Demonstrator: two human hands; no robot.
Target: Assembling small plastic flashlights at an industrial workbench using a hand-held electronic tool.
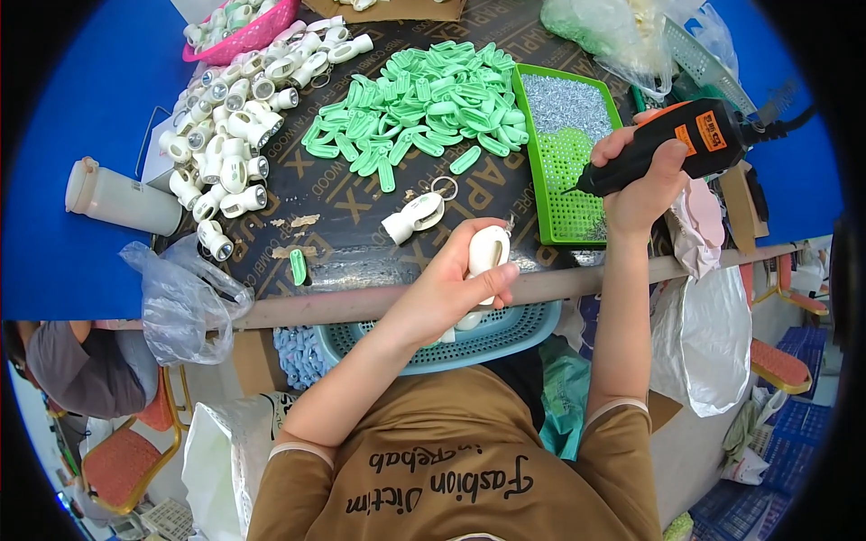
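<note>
a person's left hand [451, 288] wraps its fingers around one white oval casing [488, 251] just above a light-blue basket [505, 335] at the table's near edge. right of the casing, the right hand [642, 171] grips one black-and-orange electric screwdriver [672, 144], fingers closed, its tip over a green tray [550, 194] of screws. beyond the casing lie one finished white piece [413, 216], a mint-green heap [419, 104] and a white pile [239, 117], both too many to count.
</note>
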